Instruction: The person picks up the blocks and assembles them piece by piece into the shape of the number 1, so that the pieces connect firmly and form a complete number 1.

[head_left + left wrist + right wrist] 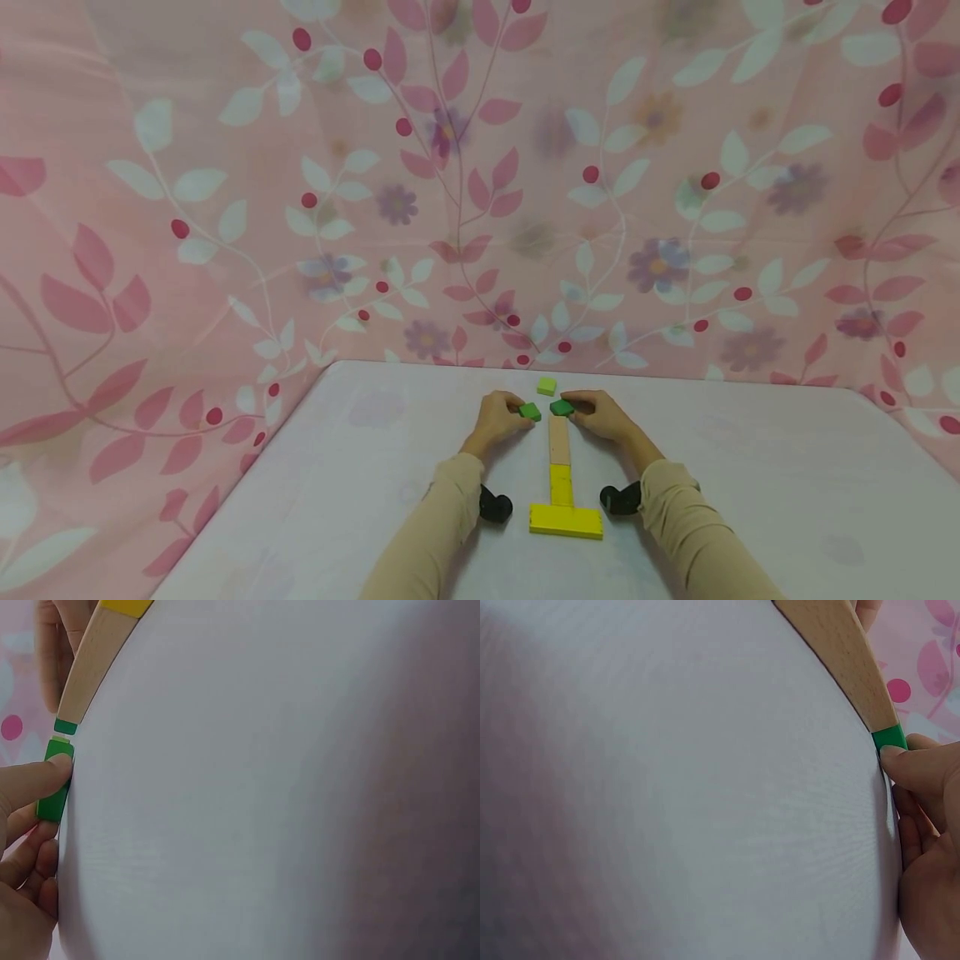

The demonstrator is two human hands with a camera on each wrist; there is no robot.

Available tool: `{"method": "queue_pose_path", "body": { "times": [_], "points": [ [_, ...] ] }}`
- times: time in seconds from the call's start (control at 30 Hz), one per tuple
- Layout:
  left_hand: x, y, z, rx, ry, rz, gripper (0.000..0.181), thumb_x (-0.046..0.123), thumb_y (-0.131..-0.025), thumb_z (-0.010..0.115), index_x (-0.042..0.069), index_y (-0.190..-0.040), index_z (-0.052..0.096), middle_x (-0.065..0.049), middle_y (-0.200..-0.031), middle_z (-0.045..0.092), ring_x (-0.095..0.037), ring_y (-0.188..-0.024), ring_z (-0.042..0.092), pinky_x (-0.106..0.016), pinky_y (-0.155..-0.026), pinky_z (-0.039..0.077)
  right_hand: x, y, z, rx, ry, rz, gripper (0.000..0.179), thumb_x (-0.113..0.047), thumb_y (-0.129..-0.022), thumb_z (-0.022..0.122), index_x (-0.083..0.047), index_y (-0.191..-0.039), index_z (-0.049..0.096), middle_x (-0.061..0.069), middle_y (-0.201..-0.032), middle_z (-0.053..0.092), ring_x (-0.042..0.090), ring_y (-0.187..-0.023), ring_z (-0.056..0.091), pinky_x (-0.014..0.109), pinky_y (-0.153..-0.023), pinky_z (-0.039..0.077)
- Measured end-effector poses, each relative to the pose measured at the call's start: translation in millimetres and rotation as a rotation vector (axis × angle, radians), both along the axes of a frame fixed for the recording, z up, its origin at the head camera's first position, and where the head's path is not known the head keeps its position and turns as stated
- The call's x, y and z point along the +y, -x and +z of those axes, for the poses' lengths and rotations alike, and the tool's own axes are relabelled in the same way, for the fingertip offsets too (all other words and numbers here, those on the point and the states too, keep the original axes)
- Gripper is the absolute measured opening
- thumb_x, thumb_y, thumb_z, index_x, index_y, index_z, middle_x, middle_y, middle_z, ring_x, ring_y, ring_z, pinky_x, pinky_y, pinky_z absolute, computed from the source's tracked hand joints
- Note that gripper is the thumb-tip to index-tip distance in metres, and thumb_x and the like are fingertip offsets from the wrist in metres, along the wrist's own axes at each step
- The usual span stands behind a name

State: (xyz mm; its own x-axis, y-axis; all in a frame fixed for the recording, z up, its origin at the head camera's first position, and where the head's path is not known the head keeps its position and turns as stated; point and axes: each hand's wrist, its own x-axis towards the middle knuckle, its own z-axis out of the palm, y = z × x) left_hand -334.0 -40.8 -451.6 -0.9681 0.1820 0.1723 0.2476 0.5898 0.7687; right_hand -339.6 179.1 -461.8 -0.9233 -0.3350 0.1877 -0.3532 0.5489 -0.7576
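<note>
My left hand [498,419] pinches a green block [530,412] between thumb and fingers; the left wrist view shows the thumb lying across this block [54,804]. A darker green block [561,407] is pinched by my right hand [606,417], just beyond the far end of a plain wooden block [559,440]. In the right wrist view the thumb touches that dark green block [888,737]. A small gap separates the two green blocks. Past them lies a light green block [547,386], which neither hand touches.
Nearer me, a yellow piece [561,485] continues the line from the wooden block down to a wide yellow bar [566,521] lying crosswise. All lie on a white-covered table [300,500]. A pink floral curtain [480,208] hangs behind its far edge.
</note>
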Motion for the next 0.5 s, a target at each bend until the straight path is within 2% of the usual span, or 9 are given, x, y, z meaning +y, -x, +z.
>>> {"method": "queue_pose_path", "body": {
  "times": [0.3, 0.5],
  "points": [
    [-2.7, -2.2, 1.9, -0.002, 0.008, -0.043, 0.037, 0.010, -0.075, 0.078, -0.005, -0.106, 0.066, -0.012, -0.096, 0.063, -0.021, -0.084, 0.053, -0.035, -0.082, 0.051, 0.7, 0.8, -0.3, 0.009, -0.003, 0.017, 0.038, 0.002, -0.086, 0.059, 0.002, -0.125, 0.058, 0.021, -0.128, 0.055, 0.038, -0.121, 0.047, 0.055, -0.105, 0.030],
    [-3.6, -2.4, 3.0, 0.007, 0.023, -0.058, 0.033, 0.008, -0.076, 0.076, -0.006, -0.104, 0.066, -0.012, -0.094, 0.064, -0.021, -0.083, 0.052, -0.034, -0.080, 0.050, -1.3, -1.5, 2.3, -0.009, -0.013, -0.003, 0.039, 0.002, -0.087, 0.059, 0.002, -0.126, 0.057, 0.021, -0.129, 0.055, 0.038, -0.121, 0.047, 0.054, -0.105, 0.030]
  ]
}}
